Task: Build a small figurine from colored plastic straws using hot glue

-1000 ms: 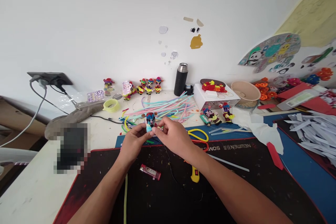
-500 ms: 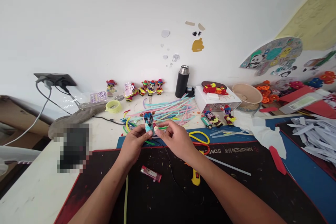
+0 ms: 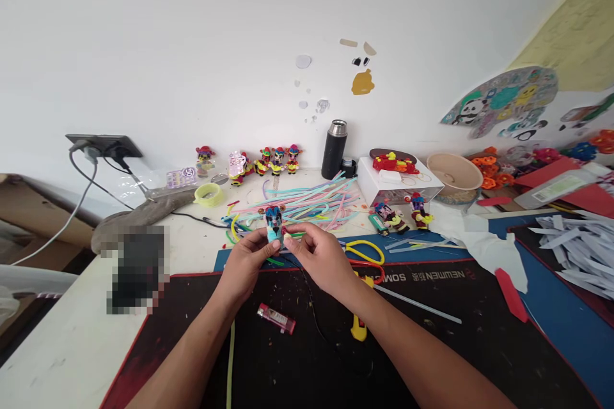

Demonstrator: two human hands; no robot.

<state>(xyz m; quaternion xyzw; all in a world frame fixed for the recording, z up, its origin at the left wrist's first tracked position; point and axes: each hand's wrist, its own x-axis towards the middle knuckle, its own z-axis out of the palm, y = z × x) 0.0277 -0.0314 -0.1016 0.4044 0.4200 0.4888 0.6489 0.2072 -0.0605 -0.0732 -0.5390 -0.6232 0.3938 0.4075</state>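
A small pipe-cleaner figurine (image 3: pixel 274 220) with a blue and red hat, a black beard and a light-blue body is upright in my left hand (image 3: pixel 245 263), gripped between thumb and fingers. My right hand (image 3: pixel 325 261) pinches a small red and pale piece (image 3: pixel 286 234) against the figurine's right side; whether it is joined to the figurine I cannot tell. Below my hands a pink lighter (image 3: pixel 276 319) lies on the black mat (image 3: pixel 288 370). Behind them spreads a heap of pastel pipe cleaners (image 3: pixel 307 198).
Yellow-handled scissors (image 3: pixel 368 249), a yellow utility knife (image 3: pixel 359 327) and a glue stick (image 3: pixel 417 303) lie by my right forearm. Finished figurines (image 3: pixel 278 160) stand along the wall near a black thermos (image 3: pixel 334 152). A white box (image 3: pixel 403 185) and paper strips (image 3: pixel 575 249) are right.
The view has shifted slightly. Both hands keep their hold, and the figurine sits almost as before, with the red part of the small piece showing more at its side.
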